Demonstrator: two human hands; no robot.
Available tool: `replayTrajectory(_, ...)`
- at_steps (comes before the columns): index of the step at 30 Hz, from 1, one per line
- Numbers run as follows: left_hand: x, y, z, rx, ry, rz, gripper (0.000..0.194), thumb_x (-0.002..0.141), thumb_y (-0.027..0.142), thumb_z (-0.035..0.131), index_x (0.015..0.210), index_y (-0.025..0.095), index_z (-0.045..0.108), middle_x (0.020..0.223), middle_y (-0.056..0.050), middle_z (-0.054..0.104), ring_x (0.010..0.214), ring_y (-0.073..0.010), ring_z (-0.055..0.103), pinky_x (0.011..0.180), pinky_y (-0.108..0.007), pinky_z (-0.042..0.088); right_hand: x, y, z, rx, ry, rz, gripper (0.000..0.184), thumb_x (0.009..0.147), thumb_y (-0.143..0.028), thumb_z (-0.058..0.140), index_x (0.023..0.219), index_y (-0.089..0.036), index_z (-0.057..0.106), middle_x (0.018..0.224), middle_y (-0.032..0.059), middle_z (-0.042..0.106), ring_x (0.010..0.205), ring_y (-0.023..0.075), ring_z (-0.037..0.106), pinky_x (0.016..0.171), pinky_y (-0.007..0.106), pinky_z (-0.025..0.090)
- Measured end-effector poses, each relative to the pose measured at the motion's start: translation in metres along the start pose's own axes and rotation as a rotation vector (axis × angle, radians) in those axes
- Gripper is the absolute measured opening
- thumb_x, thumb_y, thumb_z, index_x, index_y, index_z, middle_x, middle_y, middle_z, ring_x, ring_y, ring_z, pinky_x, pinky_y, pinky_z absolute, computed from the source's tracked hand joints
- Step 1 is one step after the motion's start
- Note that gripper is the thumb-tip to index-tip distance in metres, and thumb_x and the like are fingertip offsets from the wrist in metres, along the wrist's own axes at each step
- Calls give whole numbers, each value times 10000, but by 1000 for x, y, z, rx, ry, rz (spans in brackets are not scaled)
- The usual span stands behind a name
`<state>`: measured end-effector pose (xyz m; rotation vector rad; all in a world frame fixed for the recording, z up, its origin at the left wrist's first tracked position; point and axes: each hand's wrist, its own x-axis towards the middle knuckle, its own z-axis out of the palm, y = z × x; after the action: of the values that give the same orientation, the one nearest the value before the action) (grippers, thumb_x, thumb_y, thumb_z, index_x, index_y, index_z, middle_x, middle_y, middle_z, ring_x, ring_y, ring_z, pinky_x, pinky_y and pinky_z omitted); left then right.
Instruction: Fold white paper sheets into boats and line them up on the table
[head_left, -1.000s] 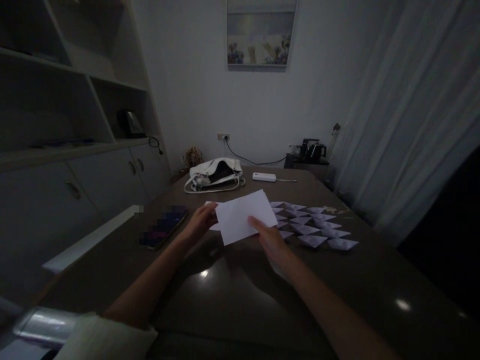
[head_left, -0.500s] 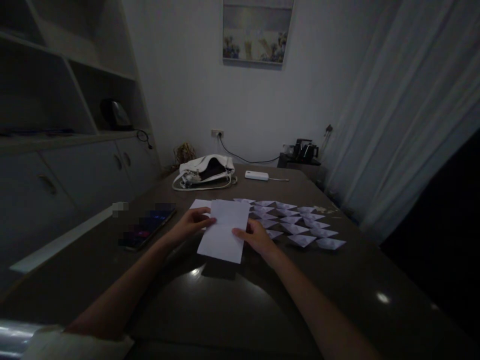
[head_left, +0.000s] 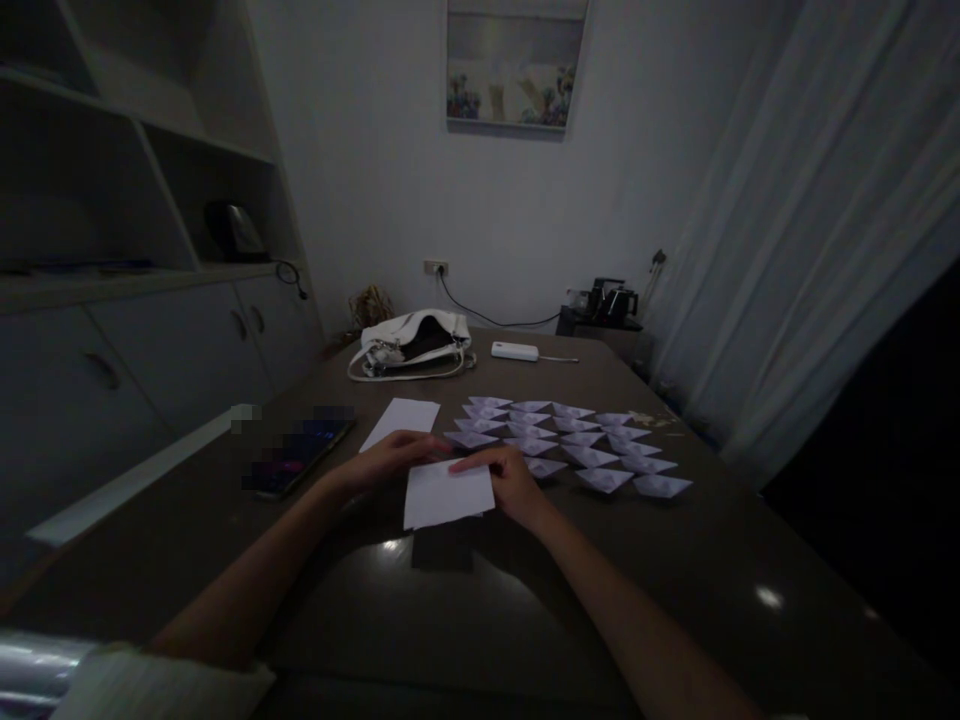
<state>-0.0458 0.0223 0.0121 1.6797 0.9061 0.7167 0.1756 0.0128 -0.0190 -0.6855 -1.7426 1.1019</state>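
Note:
A sheet of white paper [head_left: 448, 496], doubled over with its fold on the far side, is held low over the dark table [head_left: 360, 610]. My right hand [head_left: 510, 482] grips its right side, thumb along the folded edge. At the far left part of the fold, my left hand [head_left: 397, 455] has its fingers closed on the paper; its fingertips are partly hidden. Just beyond the left hand lie white paper sheets [head_left: 405, 420]. Several folded paper boats [head_left: 589, 456] stand in rows to the right of and beyond the hands.
A phone [head_left: 300, 455] lies left of my left forearm. Farther back are a white handbag [head_left: 412, 345] and a white power bank [head_left: 514, 351] with a short cable. A black kettle [head_left: 619, 302] stands on a side table by the wall. Cabinets line the left, a curtain the right.
The sheet, open and upright before, is now doubled over toward me and lower. Both hands have come closer together at its fold, uncovering more of the loose sheets and boats.

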Motion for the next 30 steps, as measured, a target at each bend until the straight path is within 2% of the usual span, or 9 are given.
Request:
replayTrajectory(3,0,2,3,76,-61,-23,398,739,434,719,1038,173,710,1037,-69,726,945,-261,639,796,-321,477,-3,-6,1,-152,5,-54,326,684,-88,535,868,-208,776,861,63,760,752,220,699,662,297,507)
replayTrajectory(6,-1,4,3,125,-79,-27,383,744,423,720,1047,191,708,1011,-46,731,909,-239,642,762,-298,476,-4,-7,0,-238,5,-58,364,690,-65,510,889,-221,771,898,56,758,790,224,705,702,316,518)
replayTrajectory(10,0,2,0,185,-21,-25,362,744,430,714,1007,180,722,972,-44,735,885,-235,639,733,-286,470,-1,-2,-2,-281,-10,-29,373,733,-83,483,933,-231,760,940,50,753,813,221,697,715,333,523)
replayTrajectory(14,1,-1,-4,223,55,-18,356,746,441,705,999,190,726,1007,-40,730,933,-242,629,757,-282,465,2,0,-4,-191,98,-18,394,789,-115,410,969,-213,747,1031,49,729,981,216,652,874,368,486)
replayTrajectory(16,1,-1,-4,234,79,-20,361,743,449,705,993,190,727,995,-38,731,915,-239,633,746,-279,469,3,-1,-5,-110,145,48,367,836,-175,406,1018,-201,724,1029,55,720,953,213,651,830,353,505)
replayTrajectory(18,1,-1,-5,244,96,-25,372,735,463,707,981,184,730,951,-36,735,867,-232,639,714,-273,472,3,0,-6,-61,147,135,313,859,-284,475,1060,-191,696,973,66,715,823,207,658,685,320,529)
replayTrajectory(22,1,-1,-5,263,111,-36,380,725,494,708,913,166,745,852,-33,731,774,-210,630,643,-252,462,2,9,-4,-61,90,186,318,753,-365,669,996,-162,695,828,70,704,674,192,636,537,273,495)
replayTrajectory(25,1,-3,-5,266,111,-44,413,724,527,693,900,158,753,838,-40,730,747,-209,622,609,-252,458,2,16,-3,-50,79,173,272,735,-333,681,938,-153,703,771,65,705,655,189,638,537,272,495)
replayTrajectory(30,1,-2,-4,260,104,-34,417,719,530,698,906,162,759,839,-47,735,764,-223,621,635,-270,466,4,19,-3,-40,83,126,230,765,-305,649,937,-160,697,864,72,722,723,184,657,627,289,515)
